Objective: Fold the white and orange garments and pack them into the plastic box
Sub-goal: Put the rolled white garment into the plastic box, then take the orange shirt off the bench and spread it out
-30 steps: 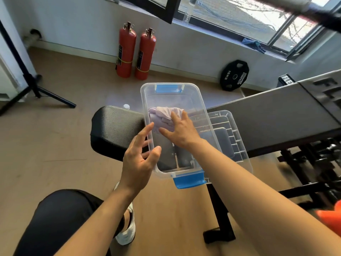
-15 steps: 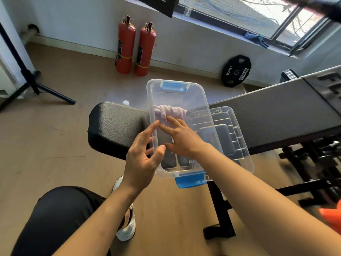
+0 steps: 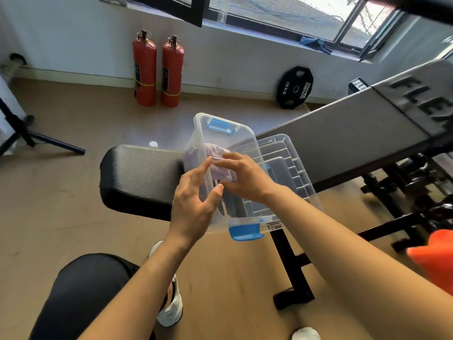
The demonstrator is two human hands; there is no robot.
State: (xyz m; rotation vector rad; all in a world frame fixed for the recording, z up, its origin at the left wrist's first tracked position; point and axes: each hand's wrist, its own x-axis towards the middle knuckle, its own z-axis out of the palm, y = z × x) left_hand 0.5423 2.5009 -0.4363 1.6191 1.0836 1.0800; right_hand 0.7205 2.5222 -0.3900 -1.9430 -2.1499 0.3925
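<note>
Plate (image 3: pixel 295 88): 15KG | bench (image 3: pixel 343 143): FLE | left grip (image 3: pixel 193 204) apart | right grip (image 3: pixel 247 177) apart, touching garment (image 3: pixel 213 150)

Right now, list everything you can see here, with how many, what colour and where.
box: 1, clear, blue latches, on bench
lid: 1, clear, on bench right of box
white garment: 1, white, inside box
orange garment: 1, orange, right edge, outside box
bench: 1, black, centre
fire extinguishers: 2, red, by far wall
weight plate: 1, black, against far wall
tripod: 1, black, floor, left
cloth: 1, blue, windowsill
shoes: 2, white, floor below
left hand: 1, open, at box's left wall
right hand: 1, open, on white garment in box
</note>
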